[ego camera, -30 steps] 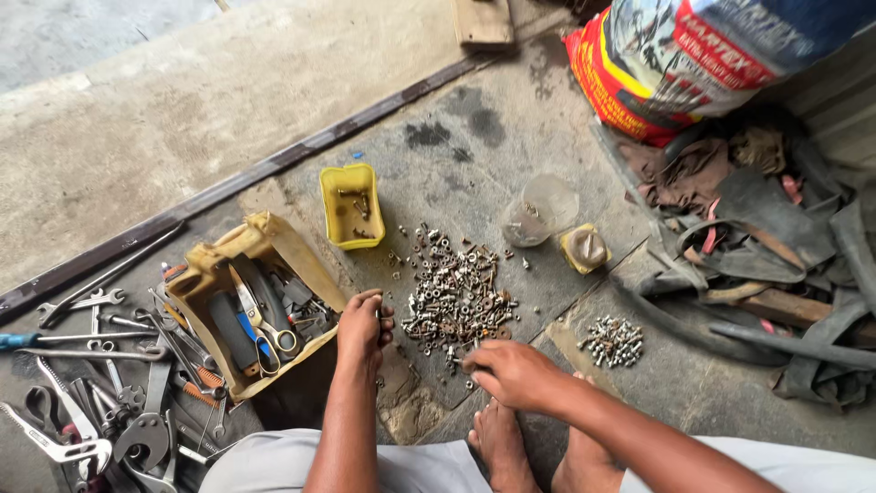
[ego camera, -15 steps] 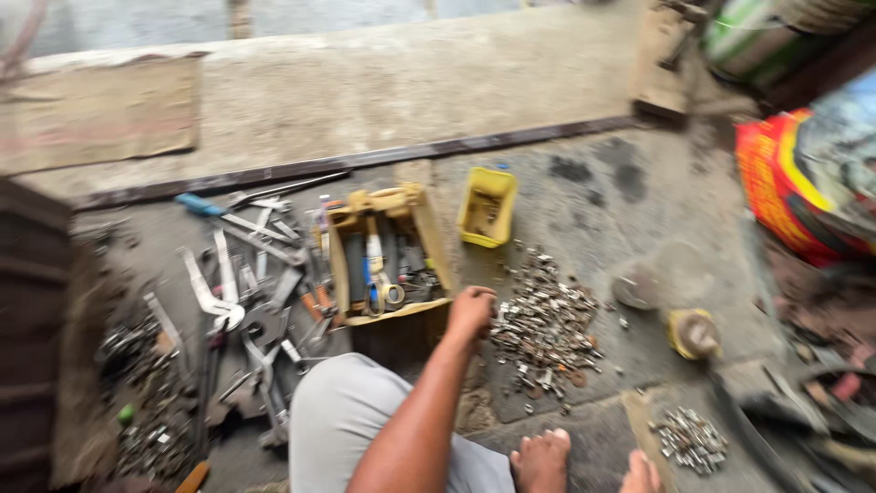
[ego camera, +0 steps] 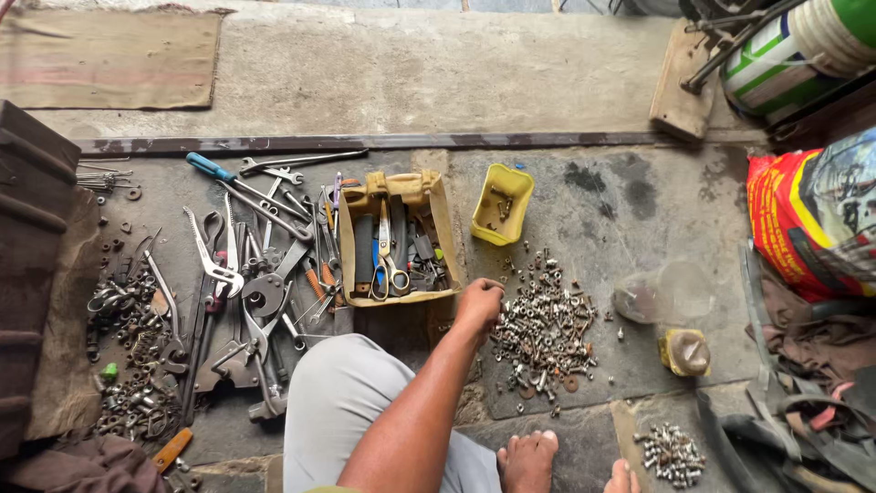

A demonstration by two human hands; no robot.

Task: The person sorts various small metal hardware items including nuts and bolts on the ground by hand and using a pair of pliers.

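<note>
Head view looks down on one stone floor (ego camera: 584,196), its sack (ego camera: 803,228) at three o'clock cut off by the edge. One tool box (ego camera: 399,239) holds scissors (ego camera: 388,265); loose wrenches (ego camera: 237,265) lie at nine o'clock. Two nut piles: the big pile (ego camera: 547,329) centre, a small one (ego camera: 671,454) at five. Left hand (ego camera: 479,306) touches the big pile's edge, fingers curled; whether it holds anything, I cannot tell. Right hand is unseen.

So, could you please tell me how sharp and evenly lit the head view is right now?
Head view: sharp throughout, no motion blur; soft, even daylight with faint shadows; the pile of nuts and bolts and the left hand are crisp; no glare; slight wide-angle bending at the edges.
</note>
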